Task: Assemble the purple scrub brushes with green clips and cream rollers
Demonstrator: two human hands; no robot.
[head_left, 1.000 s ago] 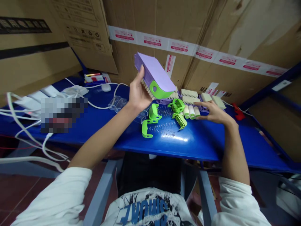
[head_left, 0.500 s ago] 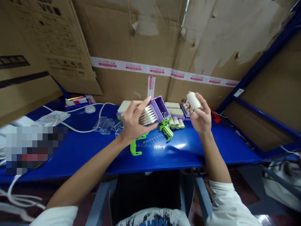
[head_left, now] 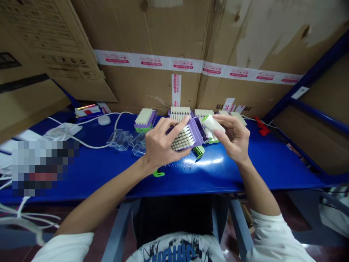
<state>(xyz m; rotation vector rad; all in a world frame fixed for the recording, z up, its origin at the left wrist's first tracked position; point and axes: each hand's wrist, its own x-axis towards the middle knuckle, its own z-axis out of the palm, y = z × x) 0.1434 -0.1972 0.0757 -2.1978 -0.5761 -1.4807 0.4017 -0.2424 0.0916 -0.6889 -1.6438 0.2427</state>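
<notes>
My left hand (head_left: 160,143) grips a purple brush body (head_left: 191,134), bristles facing me and its open end turned to the right. My right hand (head_left: 234,138) pinches a white roller with a green end (head_left: 212,123) and holds it at the mouth of that open end. Both are raised a little above the blue table (head_left: 109,171). Under my hands lie green plastic clips (head_left: 198,151) and small metal springs (head_left: 178,166), partly hidden.
More purple brushes (head_left: 145,119) and white rollers stand in a row at the back of the table. Clear plastic covers (head_left: 122,140) lie left of my hands, with white cables (head_left: 89,145) and a mouse (head_left: 104,120) further left. Cardboard boxes (head_left: 163,43) wall the back.
My right hand took a white roller from the row, lifted it and brought it to the brush. My left hand lowered and turned the brush, open end to the right.
</notes>
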